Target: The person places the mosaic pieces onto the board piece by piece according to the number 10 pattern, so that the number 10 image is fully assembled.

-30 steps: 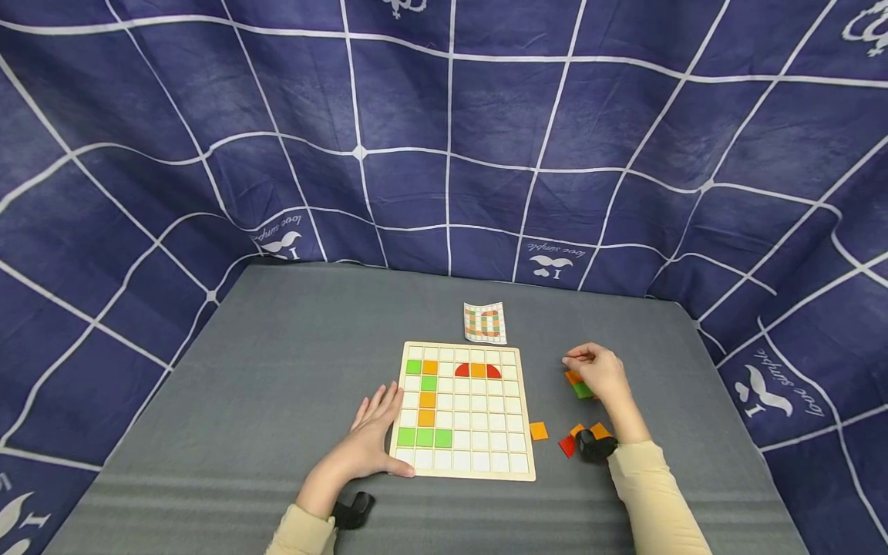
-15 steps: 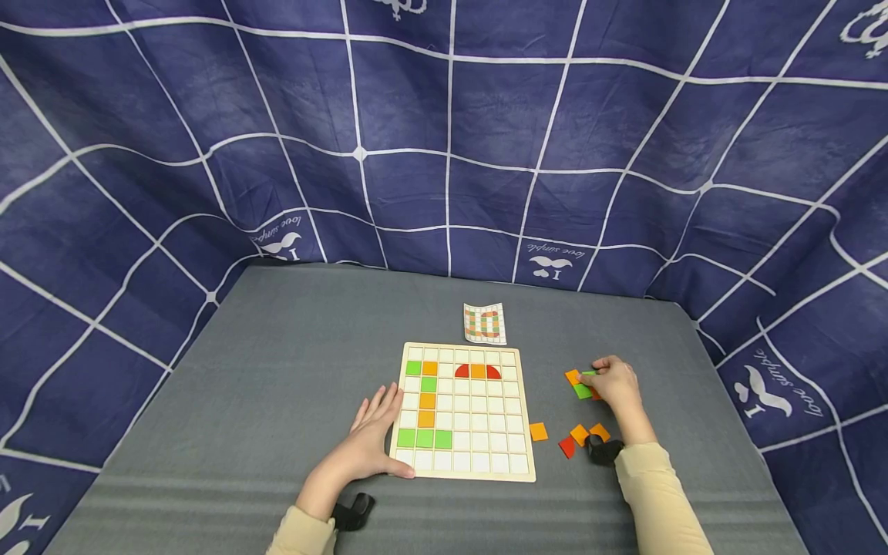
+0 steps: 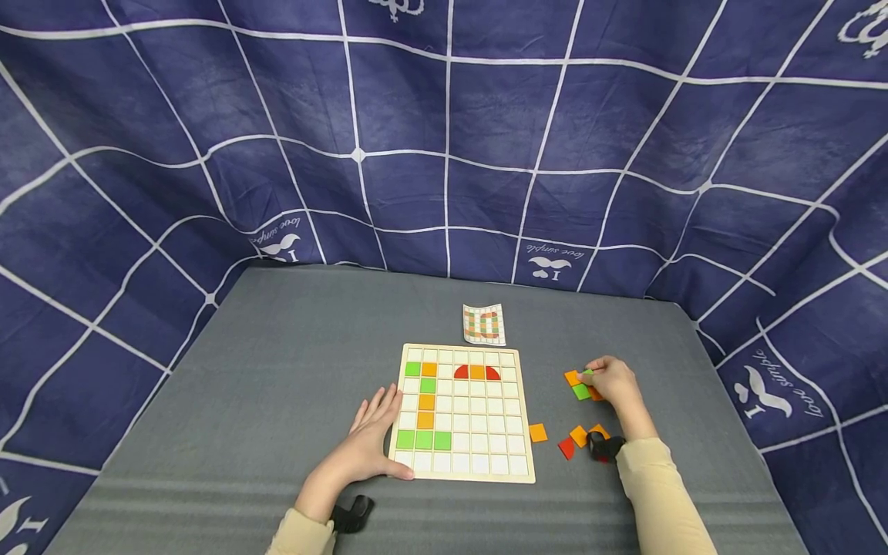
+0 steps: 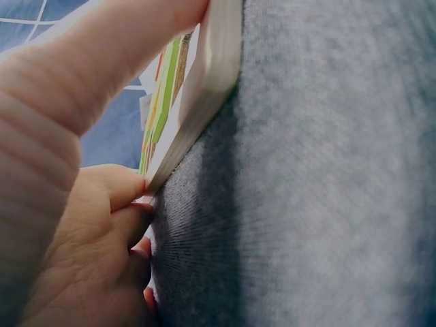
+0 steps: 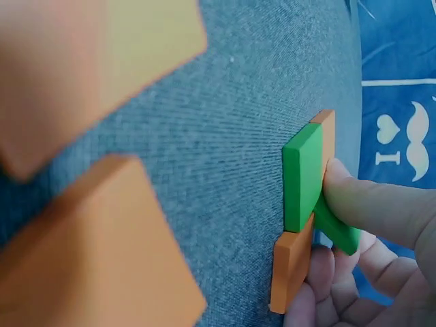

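My left hand [image 3: 368, 447] rests at the left side of a wooden grid board [image 3: 472, 479], fingers extended along its edge and thumb at the near-left corner. Green and orange square tiles and two red quarter-round pieces lie in some of its cells. Right of the board, my right hand [image 3: 616, 381] pinches a green tile [image 5: 340, 233], tilted between thumb and fingers in the right wrist view. Beside it lie another green tile [image 5: 300, 180], an orange tile [image 5: 293, 266] and a further orange tile [image 5: 329, 129], partly covered.
A small printed pattern card [image 3: 483, 324] lies beyond the board. Between board and right forearm are a lone orange tile [image 3: 538, 432], a red piece [image 3: 566, 448] and another orange tile [image 3: 579, 436]. A blue curtain [image 3: 402, 193] stands behind the grey table [image 3: 312, 331].
My right hand has moved right and slightly nearer over the small tile group, uncovering an orange tile, and now pinches a green one. The left hand and board have kept their place.
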Action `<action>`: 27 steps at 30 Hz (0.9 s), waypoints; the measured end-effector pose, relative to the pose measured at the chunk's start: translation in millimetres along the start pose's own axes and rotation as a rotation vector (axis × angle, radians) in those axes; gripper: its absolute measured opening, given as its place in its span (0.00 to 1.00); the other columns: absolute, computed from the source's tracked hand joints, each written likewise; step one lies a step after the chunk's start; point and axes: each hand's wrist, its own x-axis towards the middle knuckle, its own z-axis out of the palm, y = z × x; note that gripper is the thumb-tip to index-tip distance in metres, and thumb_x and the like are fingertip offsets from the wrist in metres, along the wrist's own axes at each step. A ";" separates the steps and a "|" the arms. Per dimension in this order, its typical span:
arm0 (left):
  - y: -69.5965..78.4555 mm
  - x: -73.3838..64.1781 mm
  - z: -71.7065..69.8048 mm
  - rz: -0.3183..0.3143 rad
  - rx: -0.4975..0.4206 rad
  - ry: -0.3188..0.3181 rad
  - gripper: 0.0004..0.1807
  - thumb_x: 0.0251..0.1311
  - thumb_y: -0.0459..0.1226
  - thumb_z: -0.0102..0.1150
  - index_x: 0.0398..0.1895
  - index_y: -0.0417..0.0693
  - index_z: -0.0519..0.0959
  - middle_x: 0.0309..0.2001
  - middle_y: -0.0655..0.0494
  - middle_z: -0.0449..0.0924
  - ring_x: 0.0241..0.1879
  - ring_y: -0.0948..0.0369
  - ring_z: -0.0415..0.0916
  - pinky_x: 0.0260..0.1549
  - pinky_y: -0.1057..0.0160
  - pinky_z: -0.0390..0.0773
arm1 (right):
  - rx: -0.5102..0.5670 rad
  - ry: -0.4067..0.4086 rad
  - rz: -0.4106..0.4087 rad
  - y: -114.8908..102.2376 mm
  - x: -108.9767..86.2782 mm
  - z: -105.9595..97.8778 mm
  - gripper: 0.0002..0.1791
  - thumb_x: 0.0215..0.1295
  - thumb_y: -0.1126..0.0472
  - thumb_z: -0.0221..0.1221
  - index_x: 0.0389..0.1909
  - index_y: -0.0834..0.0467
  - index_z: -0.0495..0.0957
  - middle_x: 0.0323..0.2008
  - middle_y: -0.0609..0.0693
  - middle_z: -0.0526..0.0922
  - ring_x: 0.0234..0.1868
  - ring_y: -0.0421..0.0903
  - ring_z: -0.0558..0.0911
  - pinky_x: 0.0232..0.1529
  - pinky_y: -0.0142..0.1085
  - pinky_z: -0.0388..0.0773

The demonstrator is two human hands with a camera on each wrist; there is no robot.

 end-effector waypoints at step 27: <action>0.0 1.5 0.9 -0.005 -0.001 0.009 0.74 0.26 0.50 0.85 0.78 0.38 0.48 0.80 0.44 0.39 0.79 0.45 0.34 0.75 0.44 0.33 | 0.224 0.026 -0.346 -62.8 -36.4 26.3 0.16 0.62 0.58 0.67 0.46 0.63 0.80 0.33 0.51 0.81 0.29 0.42 0.80 0.32 0.35 0.80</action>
